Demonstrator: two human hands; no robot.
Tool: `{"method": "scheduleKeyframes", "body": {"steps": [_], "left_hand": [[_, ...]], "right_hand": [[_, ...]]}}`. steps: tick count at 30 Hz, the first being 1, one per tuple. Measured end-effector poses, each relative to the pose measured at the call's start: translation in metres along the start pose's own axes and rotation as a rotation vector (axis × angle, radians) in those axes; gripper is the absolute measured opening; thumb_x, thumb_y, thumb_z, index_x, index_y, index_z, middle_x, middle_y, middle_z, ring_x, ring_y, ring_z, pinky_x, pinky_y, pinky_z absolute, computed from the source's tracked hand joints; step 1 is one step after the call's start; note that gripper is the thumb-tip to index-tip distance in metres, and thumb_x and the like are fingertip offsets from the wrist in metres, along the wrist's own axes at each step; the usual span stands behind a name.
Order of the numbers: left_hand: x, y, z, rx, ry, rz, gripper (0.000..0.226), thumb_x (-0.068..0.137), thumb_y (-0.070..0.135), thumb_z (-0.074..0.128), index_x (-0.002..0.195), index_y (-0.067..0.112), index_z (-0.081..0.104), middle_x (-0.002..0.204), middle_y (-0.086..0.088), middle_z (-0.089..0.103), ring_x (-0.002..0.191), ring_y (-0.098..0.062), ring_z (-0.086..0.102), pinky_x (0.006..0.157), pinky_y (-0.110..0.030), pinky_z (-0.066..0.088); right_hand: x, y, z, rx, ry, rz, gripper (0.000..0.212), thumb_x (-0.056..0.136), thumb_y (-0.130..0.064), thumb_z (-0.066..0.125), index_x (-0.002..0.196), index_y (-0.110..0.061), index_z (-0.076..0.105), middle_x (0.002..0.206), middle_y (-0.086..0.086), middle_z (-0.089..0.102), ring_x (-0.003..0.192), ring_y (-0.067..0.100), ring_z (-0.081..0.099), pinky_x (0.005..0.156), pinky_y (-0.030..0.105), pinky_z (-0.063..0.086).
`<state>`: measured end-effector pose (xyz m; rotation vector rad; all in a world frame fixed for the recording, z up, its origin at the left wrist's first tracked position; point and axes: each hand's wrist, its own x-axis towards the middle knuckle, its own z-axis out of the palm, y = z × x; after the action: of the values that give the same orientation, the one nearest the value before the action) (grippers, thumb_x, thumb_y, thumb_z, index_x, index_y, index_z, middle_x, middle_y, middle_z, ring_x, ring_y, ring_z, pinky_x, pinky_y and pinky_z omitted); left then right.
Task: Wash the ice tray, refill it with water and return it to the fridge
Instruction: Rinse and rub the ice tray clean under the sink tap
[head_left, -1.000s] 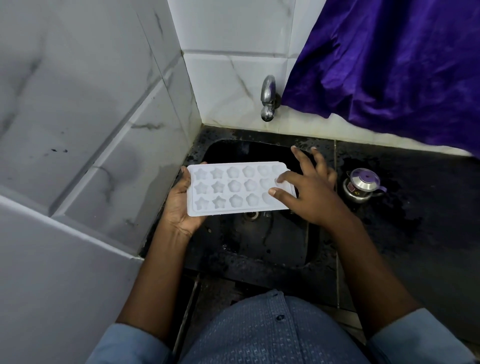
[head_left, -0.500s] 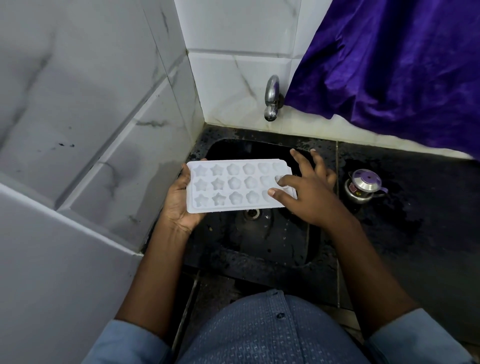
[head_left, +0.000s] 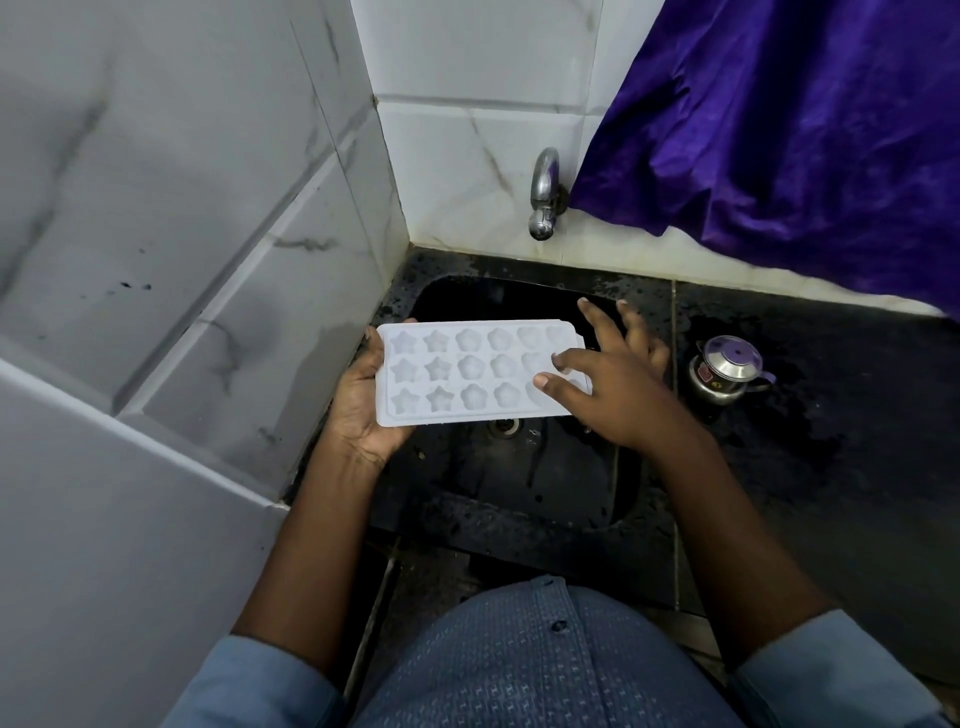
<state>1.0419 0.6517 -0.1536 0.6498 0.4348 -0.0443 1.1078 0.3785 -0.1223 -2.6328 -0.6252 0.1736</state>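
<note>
Mid-frame over the black sink, we're holding the ice tray level. Our left hand is gripping its left end from beneath; our right hand is spread wide, straight fingers touching the right-end cells.

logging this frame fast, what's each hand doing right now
Left hand: grips the left end of the ice tray.
Right hand: open, straight fingers touching the tray's right end.

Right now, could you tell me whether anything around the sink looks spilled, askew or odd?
Two small things: the purple cloth hangs against the tap, hiding its right side, and the black counter looks wet around the small steel pot. The ice tray itself looks intact.
</note>
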Motion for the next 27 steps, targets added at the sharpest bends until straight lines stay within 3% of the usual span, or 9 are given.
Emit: {"method": "scheduleKeyframes", "body": {"steps": [4,7,12,16,20,24,27], "left_hand": [[0.002,0.000,-0.002,0.002,-0.029,0.016,0.053,0.111,0.052,0.037,0.137,0.013,0.061,0.141,-0.019,0.066,0.121,-0.038,0.069,0.086,-0.058,0.061],[0.003,0.000,-0.004,-0.013,-0.050,0.026,0.049,0.111,0.051,0.037,0.128,0.015,0.065,0.142,-0.018,0.065,0.122,-0.038,0.068,0.087,-0.058,0.061],[0.005,0.000,-0.005,0.003,-0.050,0.017,0.055,0.111,0.054,0.035,0.130,0.013,0.066,0.143,-0.019,0.063,0.126,-0.039,0.066,0.090,-0.058,0.060],[0.002,0.001,-0.006,-0.009,-0.032,0.019,0.064,0.111,0.054,0.034,0.109,0.013,0.083,0.136,-0.019,0.069,0.120,-0.038,0.069,0.091,-0.059,0.060],[0.003,0.003,-0.010,-0.025,-0.022,0.012,0.062,0.110,0.055,0.038,0.119,0.008,0.078,0.143,-0.021,0.063,0.126,-0.040,0.065,0.097,-0.064,0.056],[0.003,0.000,-0.008,-0.020,-0.043,0.016,0.061,0.111,0.054,0.035,0.122,0.011,0.076,0.140,-0.019,0.066,0.122,-0.038,0.068,0.087,-0.057,0.061],[0.004,-0.003,-0.008,-0.013,-0.052,0.008,0.062,0.111,0.056,0.032,0.140,0.010,0.059,0.146,-0.021,0.061,0.126,-0.040,0.065,0.088,-0.058,0.060]], "right_hand": [[0.000,0.003,0.000,0.001,0.044,-0.009,0.044,0.095,-0.071,0.050,0.114,-0.039,0.074,0.174,-0.005,0.007,0.157,0.022,-0.015,0.119,0.051,-0.003],[-0.001,0.004,-0.001,-0.010,0.059,-0.007,0.042,0.095,-0.070,0.051,0.116,-0.040,0.071,0.174,-0.005,0.008,0.157,0.023,-0.012,0.118,0.050,-0.002],[-0.003,0.007,-0.001,0.055,0.027,-0.045,0.039,0.094,-0.069,0.053,0.108,-0.039,0.074,0.172,-0.011,0.012,0.157,0.018,-0.012,0.119,0.054,0.000],[-0.011,0.012,-0.006,0.103,0.022,-0.087,0.034,0.093,-0.069,0.057,0.098,-0.040,0.073,0.172,-0.012,0.013,0.157,0.016,-0.011,0.118,0.057,0.002],[-0.014,0.015,-0.007,0.019,-0.067,-0.079,0.035,0.087,-0.071,0.063,0.102,-0.040,0.073,0.173,-0.011,0.007,0.157,0.020,-0.014,0.118,0.055,0.003],[-0.013,0.016,-0.001,-0.001,-0.087,-0.113,0.036,0.084,-0.066,0.071,0.109,-0.041,0.072,0.173,-0.011,0.003,0.156,0.018,-0.017,0.119,0.053,0.002],[-0.013,0.015,0.000,-0.002,-0.089,-0.105,0.045,0.084,-0.072,0.065,0.114,-0.040,0.072,0.173,-0.011,0.001,0.156,0.019,-0.017,0.119,0.053,0.003]]}}
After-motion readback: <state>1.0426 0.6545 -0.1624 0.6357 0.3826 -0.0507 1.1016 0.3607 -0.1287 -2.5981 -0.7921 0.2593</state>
